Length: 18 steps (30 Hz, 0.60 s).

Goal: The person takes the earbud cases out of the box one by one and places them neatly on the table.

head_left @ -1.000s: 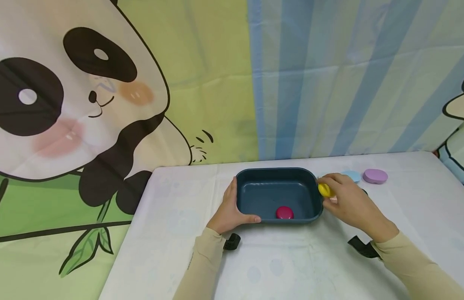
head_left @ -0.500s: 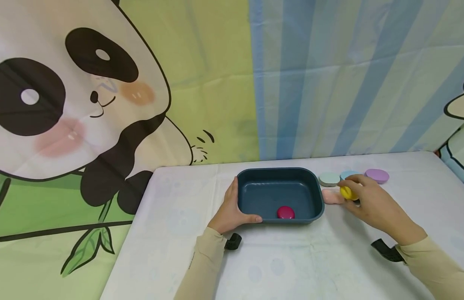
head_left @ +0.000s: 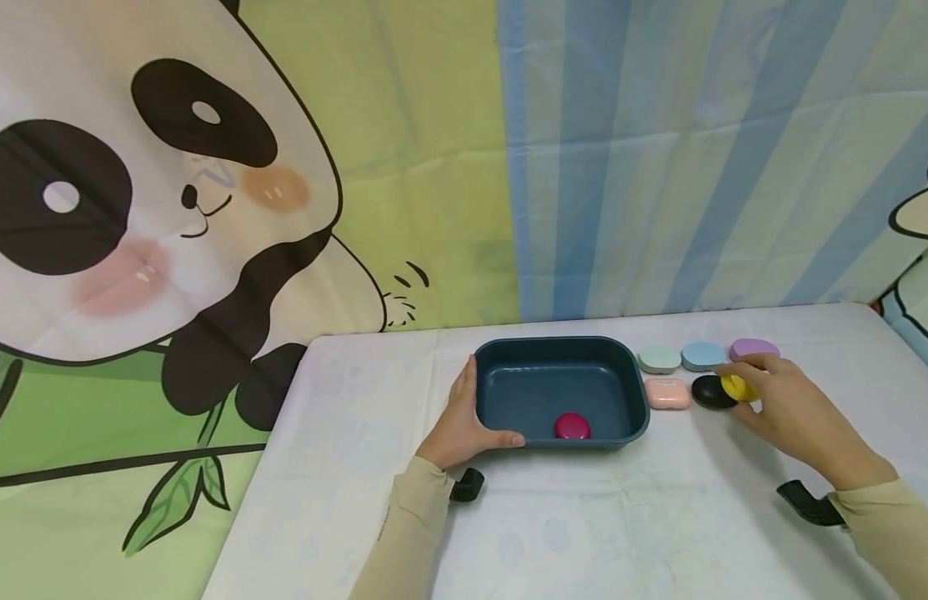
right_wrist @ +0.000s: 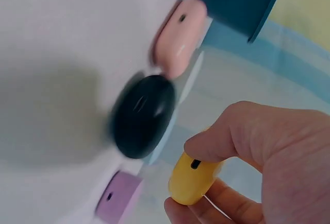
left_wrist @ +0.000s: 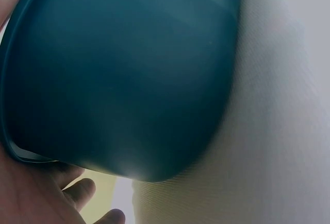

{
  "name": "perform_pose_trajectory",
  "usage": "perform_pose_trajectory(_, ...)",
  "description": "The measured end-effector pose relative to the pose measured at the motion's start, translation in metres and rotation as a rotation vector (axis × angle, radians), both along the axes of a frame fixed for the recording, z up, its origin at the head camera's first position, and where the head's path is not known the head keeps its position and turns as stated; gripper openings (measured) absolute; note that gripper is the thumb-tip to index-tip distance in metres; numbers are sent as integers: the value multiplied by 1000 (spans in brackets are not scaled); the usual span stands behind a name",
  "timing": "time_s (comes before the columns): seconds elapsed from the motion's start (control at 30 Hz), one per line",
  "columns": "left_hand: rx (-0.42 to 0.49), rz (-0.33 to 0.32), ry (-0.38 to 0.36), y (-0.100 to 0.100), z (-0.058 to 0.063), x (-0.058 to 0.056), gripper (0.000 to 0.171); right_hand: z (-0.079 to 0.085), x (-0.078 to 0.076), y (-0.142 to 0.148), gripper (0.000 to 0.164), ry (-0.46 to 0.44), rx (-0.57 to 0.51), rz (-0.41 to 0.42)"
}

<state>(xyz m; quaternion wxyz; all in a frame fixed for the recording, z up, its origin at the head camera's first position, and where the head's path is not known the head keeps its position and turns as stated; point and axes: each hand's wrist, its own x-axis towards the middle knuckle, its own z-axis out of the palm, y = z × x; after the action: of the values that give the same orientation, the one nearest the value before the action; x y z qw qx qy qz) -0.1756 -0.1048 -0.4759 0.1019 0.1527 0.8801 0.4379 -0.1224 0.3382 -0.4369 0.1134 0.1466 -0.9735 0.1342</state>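
Observation:
My left hand holds the left front corner of a dark blue rectangular tub, thumb at the front rim and fingers along the left side. A round crimson case lies inside, near the front wall. My right hand pinches a small yellow earbud case between thumb and fingers, just right of a black oval case. The port slot of the yellow one shows beside my thumb in the right wrist view. Left of the black case, next to the tub, lies a pink earbud case.
Behind these, a pale green case, a light blue case and a purple case form a back row. They lie on a white-covered table. A printed cloth backdrop rises at the table's far edge.
My right hand has moved right with the yellow earbud case, from the tub's right rim to beside the black case, uncovering the pale green, pink and black cases. My left hand stays on the tub.

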Motion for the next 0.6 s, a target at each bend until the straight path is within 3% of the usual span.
perform_pose_trajectory(0.6, 14, -7, -6, 0, 3, 2, 144, -23, -12, 36, 55, -183, 9, -114)
